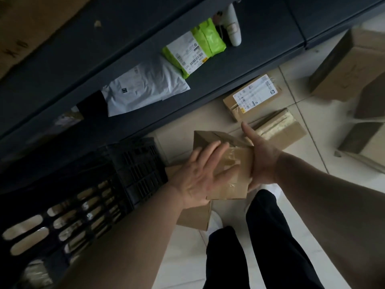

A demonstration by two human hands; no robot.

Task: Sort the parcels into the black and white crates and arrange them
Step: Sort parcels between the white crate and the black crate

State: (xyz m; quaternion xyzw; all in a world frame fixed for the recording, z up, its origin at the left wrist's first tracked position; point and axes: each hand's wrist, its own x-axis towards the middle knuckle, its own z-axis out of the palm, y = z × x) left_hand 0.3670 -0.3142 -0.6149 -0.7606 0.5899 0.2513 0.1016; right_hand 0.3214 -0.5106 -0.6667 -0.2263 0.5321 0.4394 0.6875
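Note:
A taped brown cardboard parcel [235, 161] is held in the air between both hands, over the tiled floor. My left hand [200, 174] lies flat with spread fingers on its near face. Its right side is clasped by my right hand [260, 155], thumb pointing up. A black slotted crate [87, 197] stands at the lower left, just left of the parcel, with taped parcels glinting through its slots. A second brown box [194, 217] lies on the floor under my left wrist. No white crate is in sight.
A dark shelf [116, 38] carries a white mailer [145, 86], a green mailer [195, 46] and a white bottle [232, 26]. On the floor sit a labelled box [253, 97], a taped box [281, 128] and large cartons [350, 65]. My dark-trousered legs [266, 236] are below.

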